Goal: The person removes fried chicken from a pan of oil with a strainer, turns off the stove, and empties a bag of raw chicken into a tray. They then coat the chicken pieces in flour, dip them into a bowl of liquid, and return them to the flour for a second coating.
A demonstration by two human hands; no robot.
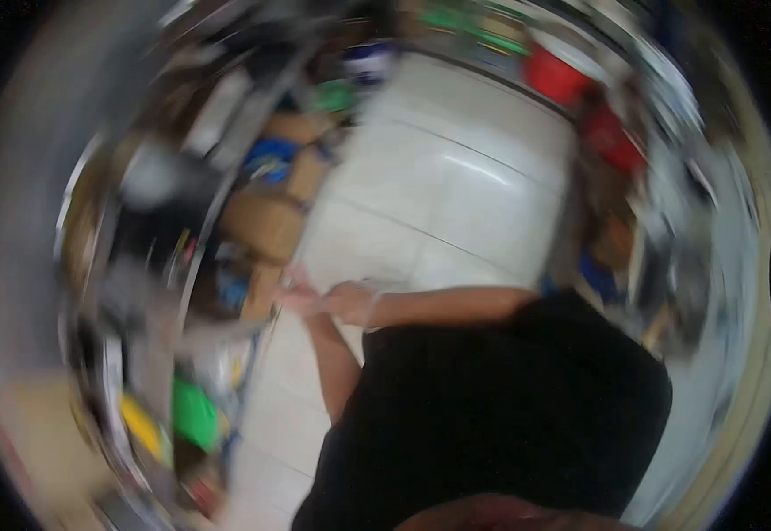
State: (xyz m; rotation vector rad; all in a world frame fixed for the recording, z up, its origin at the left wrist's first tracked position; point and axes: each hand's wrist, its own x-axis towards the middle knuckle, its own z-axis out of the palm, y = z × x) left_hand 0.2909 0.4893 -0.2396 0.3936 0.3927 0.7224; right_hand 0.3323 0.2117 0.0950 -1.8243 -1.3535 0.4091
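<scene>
My left hand point(299, 295) is held in front of my body, its fingers seemingly stretched out and apart, though blurred. Against its wrist side is my right hand point(348, 303), fingers bent inward and closed. A pale, see-through layer, perhaps a thin plastic glove, shows at the right wrist point(373, 308). Whatever the right fingers pinch is too smeared to make out. Nearest to the left hand are brown cardboard boxes point(263, 223) along the shelf side.
Shelving point(204, 239) with mixed goods runs along the left, a blue item point(270, 159) and a green item point(195, 414) among them. White floor tiles point(438, 190) stretch ahead. Red containers point(558, 73) stand at the far right. Motion blurs most of the surroundings.
</scene>
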